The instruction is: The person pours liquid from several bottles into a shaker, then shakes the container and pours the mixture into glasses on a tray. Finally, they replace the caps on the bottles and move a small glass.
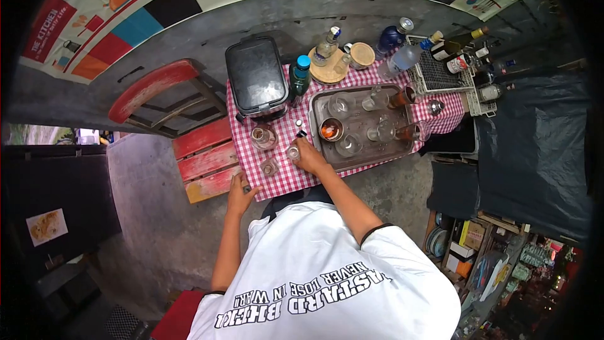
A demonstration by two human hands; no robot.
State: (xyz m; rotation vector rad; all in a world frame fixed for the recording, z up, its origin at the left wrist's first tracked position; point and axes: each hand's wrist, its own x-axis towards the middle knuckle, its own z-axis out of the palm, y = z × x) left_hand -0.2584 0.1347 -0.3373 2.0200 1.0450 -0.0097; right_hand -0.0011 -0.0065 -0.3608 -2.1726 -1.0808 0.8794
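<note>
My right hand (309, 157) is at the table between the tray and the small glassware, its fingers closed round the side of a small clear glass jar (293, 152). A small black piece (302, 133) shows right at its fingertips, and a white cap (299, 123) lies just beyond. My left hand (240, 195) is at the table's near left edge, thumb and fingers apart, with nothing held. Nearest to it stands a small glass bottle (269, 167). Behind that is a wider round glass decanter (263, 137).
A metal tray (324, 162) with several glasses covers the table's right half. A black lidded bin (257, 75), a green bottle with a blue cap (300, 75) and wooden boards (328, 74) line the back. Bottles stand by a wire rack (434, 66). A red chair (201, 157) adjoins the left edge.
</note>
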